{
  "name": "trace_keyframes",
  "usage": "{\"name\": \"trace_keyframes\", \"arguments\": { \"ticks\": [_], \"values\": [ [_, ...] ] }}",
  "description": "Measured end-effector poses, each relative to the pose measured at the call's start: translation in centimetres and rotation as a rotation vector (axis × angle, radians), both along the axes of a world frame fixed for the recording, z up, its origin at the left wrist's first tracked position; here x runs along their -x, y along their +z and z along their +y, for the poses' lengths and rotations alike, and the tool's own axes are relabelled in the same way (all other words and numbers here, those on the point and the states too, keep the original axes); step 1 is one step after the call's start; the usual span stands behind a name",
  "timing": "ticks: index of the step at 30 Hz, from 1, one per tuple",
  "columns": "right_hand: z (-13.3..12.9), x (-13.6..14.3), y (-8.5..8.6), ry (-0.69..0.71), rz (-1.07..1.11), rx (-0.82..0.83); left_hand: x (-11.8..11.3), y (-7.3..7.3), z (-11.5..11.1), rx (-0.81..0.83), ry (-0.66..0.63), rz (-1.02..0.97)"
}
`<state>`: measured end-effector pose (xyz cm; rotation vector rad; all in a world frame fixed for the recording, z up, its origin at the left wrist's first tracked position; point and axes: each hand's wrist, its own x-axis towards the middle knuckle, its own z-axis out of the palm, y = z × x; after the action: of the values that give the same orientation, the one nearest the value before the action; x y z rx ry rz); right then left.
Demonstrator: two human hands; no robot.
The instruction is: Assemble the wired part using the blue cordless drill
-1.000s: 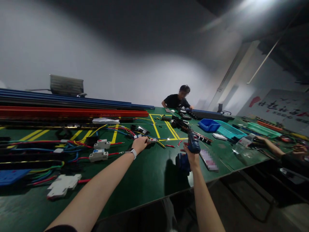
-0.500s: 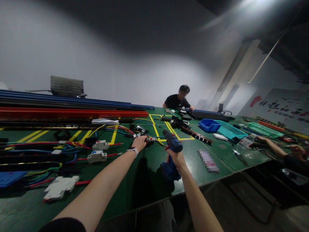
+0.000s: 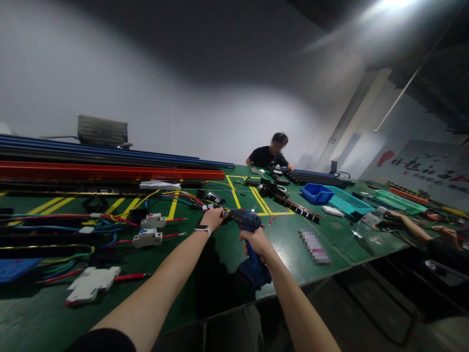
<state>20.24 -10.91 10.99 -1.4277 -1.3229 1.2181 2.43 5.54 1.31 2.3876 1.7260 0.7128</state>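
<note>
The right hand (image 3: 256, 240) is wrapped tight around the handle of a blue drill (image 3: 249, 247), and its grip is closed on it. The drill's nose points left at a small white part (image 3: 210, 207) on the green worktop (image 3: 220, 264). The left hand (image 3: 212, 217) rests on that part with its fingers curled over it, pressing it down. Red and blue wires (image 3: 110, 217) and white breakers (image 3: 148, 237) lie to the left. Another person (image 3: 269, 154) sits at the far end.
</note>
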Motion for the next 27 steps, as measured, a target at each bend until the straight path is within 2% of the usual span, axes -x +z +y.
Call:
{"name": "trace_keyframes", "arguments": {
  "ticks": [10,20,27],
  "values": [
    [0.2,0.4,0.1,0.017,0.015,-0.034,-0.2,-0.5,0.5,0.021,0.004,0.009],
    [0.4,0.6,-0.2,-0.017,0.003,0.0,-0.3,-0.9,0.6,0.02,-0.004,0.008],
    [0.1,0.6,0.3,-0.024,-0.043,0.017,-0.3,-1.1,0.6,0.011,0.021,0.031]
  ]
}}
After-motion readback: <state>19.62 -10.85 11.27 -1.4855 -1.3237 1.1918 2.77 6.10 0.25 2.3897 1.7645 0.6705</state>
